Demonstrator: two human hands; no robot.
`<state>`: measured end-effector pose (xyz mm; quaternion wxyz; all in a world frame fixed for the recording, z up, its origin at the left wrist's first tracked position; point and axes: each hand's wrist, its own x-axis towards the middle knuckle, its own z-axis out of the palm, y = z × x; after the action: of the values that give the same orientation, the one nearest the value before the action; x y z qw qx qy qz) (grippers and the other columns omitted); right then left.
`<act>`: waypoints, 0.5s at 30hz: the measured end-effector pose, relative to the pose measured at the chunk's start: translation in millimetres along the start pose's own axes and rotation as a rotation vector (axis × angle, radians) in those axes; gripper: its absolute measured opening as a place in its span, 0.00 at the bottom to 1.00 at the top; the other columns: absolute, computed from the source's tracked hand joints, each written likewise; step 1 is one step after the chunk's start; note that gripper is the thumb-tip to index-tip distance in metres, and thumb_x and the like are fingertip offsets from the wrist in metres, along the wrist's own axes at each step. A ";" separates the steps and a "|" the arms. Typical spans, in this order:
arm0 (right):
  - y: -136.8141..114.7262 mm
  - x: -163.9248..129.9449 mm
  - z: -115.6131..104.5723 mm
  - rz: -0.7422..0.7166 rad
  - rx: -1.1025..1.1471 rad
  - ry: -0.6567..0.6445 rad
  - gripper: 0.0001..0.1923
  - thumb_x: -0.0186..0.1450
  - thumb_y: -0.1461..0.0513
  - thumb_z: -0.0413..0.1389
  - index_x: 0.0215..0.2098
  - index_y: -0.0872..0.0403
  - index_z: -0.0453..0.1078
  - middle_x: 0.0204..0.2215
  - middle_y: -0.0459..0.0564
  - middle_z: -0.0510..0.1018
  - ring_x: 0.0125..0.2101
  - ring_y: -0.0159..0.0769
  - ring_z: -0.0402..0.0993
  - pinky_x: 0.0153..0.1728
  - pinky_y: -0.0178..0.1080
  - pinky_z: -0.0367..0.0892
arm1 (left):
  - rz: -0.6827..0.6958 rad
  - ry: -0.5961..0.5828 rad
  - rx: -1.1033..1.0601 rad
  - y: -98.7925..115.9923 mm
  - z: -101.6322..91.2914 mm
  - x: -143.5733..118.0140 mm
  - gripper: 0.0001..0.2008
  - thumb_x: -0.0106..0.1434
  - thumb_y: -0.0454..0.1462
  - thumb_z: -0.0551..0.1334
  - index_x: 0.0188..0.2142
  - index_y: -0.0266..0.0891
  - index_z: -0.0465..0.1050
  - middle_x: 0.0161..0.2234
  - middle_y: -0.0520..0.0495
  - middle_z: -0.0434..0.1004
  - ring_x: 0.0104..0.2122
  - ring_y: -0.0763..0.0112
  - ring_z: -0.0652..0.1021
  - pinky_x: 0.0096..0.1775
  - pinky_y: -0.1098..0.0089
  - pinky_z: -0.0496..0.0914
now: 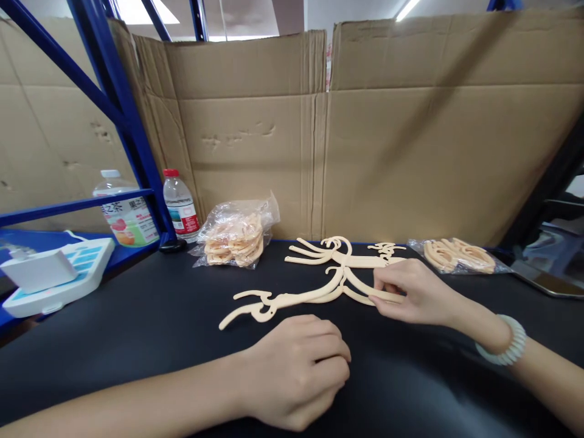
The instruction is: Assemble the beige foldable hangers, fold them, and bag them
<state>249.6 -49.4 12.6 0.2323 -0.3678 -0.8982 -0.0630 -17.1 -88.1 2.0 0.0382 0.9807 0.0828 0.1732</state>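
Near the table's front middle, my left hand (303,371) rests with its fingers curled into a loose fist. Nothing sticks out of it, though its palm side is hidden. To the right, my right hand (415,292) pinches one arm of a cream plastic folding hanger (365,291). Left of that, a similar cream hanger piece (292,299) lies just beyond my left hand, its hooked end pointing left. The two pieces meet or overlap near the centre; I cannot tell whether they are joined. Behind them lie more cream hangers (314,252), partly overlapping, some behind my right hand.
At the back stand a clear bag of cream hangers (237,234) and, to the right, another bagged set (458,255). A red-capped bottle (181,207), a larger labelled bottle (128,213) and a white-and-blue device (59,274) are on the left. Cardboard (410,152) walls the rear.
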 end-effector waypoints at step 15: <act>-4.3 2.5 -4.5 0.094 -0.014 -0.387 0.10 0.58 0.59 0.58 0.23 0.54 0.63 0.23 0.43 0.71 0.22 0.28 0.61 0.24 0.33 0.49 | -0.257 -0.028 0.186 -6.8 10.8 -2.0 0.11 0.65 0.35 0.53 0.44 0.36 0.70 0.45 0.43 0.76 0.45 0.58 0.74 0.48 0.58 0.67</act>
<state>246.7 -52.2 18.0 0.0556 -0.4161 -0.9075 0.0135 -16.3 -82.3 -9.5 -0.0298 0.9636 0.2230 0.1445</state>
